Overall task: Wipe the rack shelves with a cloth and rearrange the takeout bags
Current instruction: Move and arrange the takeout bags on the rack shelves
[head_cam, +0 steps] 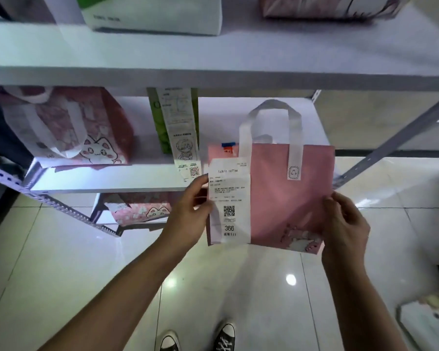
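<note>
Flooring is glossy pale tile (pixel 61 262) with ceiling lights mirrored in it; two dark canvas shoes (pixel 198 338) stand at the lower edge of the view. A white metal rack with perforated grey uprights fills the upper half. Its upper shelf (pixel 213 59) carries a white bag (pixel 152 19) and, to the right, a pink patterned bag (pixel 327 6). The middle shelf (pixel 107 178) carries a pink cat-print bag (pixel 86 127) with white handles and a green bag (pixel 160 122) from which a long printed slip hangs. A further cat-print bag (pixel 142 209) sits on the level below. The pink takeout bag (pixel 289 193) is held in the air in front of the middle shelf, upright, white handle loops standing up, a small cartoon figure at its lower right corner. A white receipt (pixel 230 198) reading "luckin coffee", with a QR code and the number 366, lies on its left face. The left hand (pixel 188 214) pinches the bag's left edge by the receipt, thumb on the front. The right hand (pixel 345 224) grips the right edge, fingers curled against the fabric.
</note>
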`<action>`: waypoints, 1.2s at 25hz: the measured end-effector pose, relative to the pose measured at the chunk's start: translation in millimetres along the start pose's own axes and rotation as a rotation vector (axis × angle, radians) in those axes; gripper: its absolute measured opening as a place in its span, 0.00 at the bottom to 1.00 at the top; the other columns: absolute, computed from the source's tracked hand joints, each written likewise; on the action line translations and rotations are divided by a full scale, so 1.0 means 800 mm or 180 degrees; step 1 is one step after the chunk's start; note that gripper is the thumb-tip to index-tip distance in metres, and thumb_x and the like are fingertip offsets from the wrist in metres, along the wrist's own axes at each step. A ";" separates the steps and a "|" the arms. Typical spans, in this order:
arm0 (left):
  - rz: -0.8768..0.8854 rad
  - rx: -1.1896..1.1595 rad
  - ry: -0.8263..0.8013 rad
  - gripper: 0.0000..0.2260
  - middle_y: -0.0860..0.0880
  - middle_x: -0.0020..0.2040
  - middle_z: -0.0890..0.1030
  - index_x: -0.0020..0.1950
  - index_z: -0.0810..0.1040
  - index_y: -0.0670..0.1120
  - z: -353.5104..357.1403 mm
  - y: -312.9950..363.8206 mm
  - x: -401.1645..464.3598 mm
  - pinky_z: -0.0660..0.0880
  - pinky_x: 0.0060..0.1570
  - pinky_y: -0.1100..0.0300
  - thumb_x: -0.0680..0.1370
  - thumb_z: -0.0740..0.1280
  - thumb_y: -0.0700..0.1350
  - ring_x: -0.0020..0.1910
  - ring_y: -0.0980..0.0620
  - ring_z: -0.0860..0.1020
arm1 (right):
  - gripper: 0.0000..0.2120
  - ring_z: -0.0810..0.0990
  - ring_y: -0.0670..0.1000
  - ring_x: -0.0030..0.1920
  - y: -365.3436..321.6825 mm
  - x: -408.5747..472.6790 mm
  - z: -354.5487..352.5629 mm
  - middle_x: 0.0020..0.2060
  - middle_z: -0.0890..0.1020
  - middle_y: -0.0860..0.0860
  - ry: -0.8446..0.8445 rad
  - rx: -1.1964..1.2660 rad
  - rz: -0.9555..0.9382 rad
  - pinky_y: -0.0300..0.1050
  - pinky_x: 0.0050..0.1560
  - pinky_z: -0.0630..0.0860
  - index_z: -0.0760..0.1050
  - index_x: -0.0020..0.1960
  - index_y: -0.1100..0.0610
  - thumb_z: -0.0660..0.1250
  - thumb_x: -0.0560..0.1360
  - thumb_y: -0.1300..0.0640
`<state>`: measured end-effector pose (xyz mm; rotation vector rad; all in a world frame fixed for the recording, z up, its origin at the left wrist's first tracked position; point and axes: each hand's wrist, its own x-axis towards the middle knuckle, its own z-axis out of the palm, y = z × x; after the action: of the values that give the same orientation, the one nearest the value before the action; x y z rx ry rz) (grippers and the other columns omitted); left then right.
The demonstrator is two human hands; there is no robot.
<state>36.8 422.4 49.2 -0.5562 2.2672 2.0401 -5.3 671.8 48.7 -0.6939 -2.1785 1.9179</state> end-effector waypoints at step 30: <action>0.0019 0.0292 0.0232 0.24 0.57 0.66 0.77 0.75 0.67 0.55 0.132 -0.069 0.202 0.68 0.51 0.74 0.82 0.59 0.35 0.56 0.69 0.75 | 0.23 0.75 0.43 0.68 0.111 0.236 0.092 0.67 0.78 0.42 -0.0274 -0.0326 -0.0222 0.50 0.72 0.71 0.70 0.73 0.46 0.66 0.80 0.58</action>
<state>-120.4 483.2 -60.8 -0.6278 2.3912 1.9373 -181.1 695.0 -84.1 -0.5527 -2.3341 1.8458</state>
